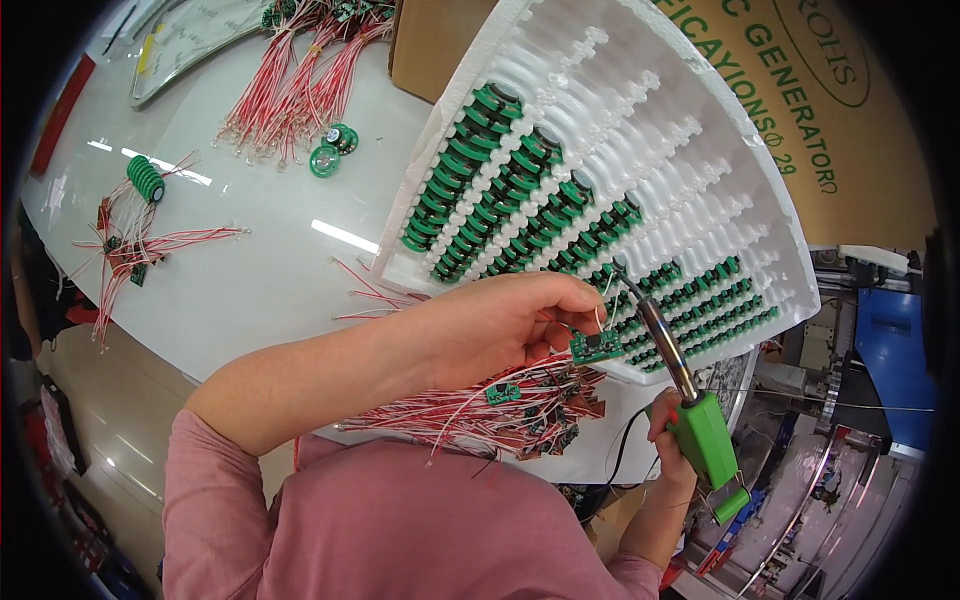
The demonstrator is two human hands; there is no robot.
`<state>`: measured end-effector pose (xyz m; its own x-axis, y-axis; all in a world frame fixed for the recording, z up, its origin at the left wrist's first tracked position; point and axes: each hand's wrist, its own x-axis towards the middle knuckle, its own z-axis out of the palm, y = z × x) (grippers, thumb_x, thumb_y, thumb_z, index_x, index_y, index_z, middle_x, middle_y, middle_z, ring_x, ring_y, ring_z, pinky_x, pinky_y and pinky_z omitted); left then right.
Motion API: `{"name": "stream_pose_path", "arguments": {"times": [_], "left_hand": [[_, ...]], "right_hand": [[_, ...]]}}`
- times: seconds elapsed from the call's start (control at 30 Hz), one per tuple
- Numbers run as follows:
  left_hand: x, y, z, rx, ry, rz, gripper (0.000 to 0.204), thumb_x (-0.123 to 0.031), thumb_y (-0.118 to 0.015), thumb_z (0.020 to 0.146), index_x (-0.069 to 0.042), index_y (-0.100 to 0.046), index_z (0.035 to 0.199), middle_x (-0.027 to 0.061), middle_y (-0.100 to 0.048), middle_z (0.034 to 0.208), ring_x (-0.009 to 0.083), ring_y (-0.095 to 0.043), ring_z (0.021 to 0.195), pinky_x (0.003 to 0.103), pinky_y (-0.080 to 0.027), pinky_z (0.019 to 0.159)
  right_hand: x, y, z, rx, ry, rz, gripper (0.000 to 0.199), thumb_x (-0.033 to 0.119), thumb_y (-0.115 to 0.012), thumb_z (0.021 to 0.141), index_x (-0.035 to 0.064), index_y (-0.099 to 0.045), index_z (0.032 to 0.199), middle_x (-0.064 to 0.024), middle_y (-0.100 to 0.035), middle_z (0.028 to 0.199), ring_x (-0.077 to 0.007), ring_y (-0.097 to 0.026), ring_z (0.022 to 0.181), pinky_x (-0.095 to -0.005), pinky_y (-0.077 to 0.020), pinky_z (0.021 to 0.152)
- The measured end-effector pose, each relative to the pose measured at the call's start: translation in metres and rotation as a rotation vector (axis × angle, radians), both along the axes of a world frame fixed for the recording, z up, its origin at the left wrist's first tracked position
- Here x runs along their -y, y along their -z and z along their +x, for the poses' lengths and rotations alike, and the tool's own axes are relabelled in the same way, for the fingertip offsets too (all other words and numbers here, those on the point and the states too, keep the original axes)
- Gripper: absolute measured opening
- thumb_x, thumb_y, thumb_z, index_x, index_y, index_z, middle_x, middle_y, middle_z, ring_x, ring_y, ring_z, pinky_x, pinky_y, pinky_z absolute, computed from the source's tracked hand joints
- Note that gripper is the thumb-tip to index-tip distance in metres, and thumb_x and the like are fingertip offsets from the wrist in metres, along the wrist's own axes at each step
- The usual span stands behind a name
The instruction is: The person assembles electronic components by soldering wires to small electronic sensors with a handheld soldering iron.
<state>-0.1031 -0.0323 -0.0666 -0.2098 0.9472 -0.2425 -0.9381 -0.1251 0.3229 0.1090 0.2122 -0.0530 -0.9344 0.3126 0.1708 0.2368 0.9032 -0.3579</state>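
Observation:
My left hand (pixel 530 318) is closed, with a small green circuit board (pixel 597 347) and its thin wires at the fingertips, over the near edge of a white foam tray (pixel 645 135). Rows of round green-and-black parts (pixel 463 165) stand in the tray's slots. At the right, my right hand (pixel 670 440) grips the green handle of a soldering iron (pixel 705 440). Its dark tip points up and left, close to the parts in the tray and the wires by my left fingers. Whether the tip touches anything I cannot tell.
Beneath my left forearm lies a pile of boards with red and white wires (pixel 470 408). More wire bundles (pixel 300 90), loose discs (pixel 325 160) and a green stack (pixel 145 178) rest on the white table (pixel 260 270). A cardboard box (pixel 830 190) stands behind the tray; machinery (pixel 890 350) is at right.

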Motion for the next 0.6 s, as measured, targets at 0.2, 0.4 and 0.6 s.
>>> {"name": "stream_pose_path", "arguments": {"times": [0.2, 0.4, 0.6], "left_hand": [[-0.001, -0.002, -0.001, 0.015, -0.003, -0.017, 0.014, -0.027, -0.053, 0.08, -0.013, -0.055, 0.078, -0.005, -0.051, 0.079, 0.0046, -0.04, 0.068, 0.019, -0.032, 0.063], [-0.001, 0.0, 0.0, 0.015, 0.005, 0.013, 0.014, -0.027, -0.053, 0.08, -0.013, -0.055, 0.078, -0.005, -0.051, 0.08, 0.0046, -0.04, 0.068, 0.019, -0.032, 0.064], [0.0, 0.001, 0.0, 0.016, -0.008, -0.002, 0.014, -0.027, -0.053, 0.081, -0.013, -0.055, 0.079, -0.0052, -0.051, 0.08, 0.0045, -0.039, 0.068, 0.019, -0.032, 0.064]], "right_hand": [[0.004, -0.001, -0.007, -0.029, 0.034, -0.143, 0.012, 0.008, -0.067, 0.068, 0.0047, -0.057, 0.072, -0.0073, -0.056, 0.064, -0.0241, -0.054, 0.054, -0.03, -0.0416, 0.049], [0.002, -0.001, -0.005, 0.005, 0.054, -0.084, 0.012, 0.008, -0.067, 0.068, 0.0045, -0.059, 0.077, -0.0076, -0.058, 0.066, -0.024, -0.056, 0.057, -0.0298, -0.0429, 0.05], [0.01, -0.013, -0.016, 0.097, -0.115, 0.093, 0.016, 0.009, -0.067, 0.068, 0.0047, -0.061, 0.082, -0.0071, -0.059, 0.068, -0.0235, -0.057, 0.058, -0.0292, -0.0437, 0.051]]}}
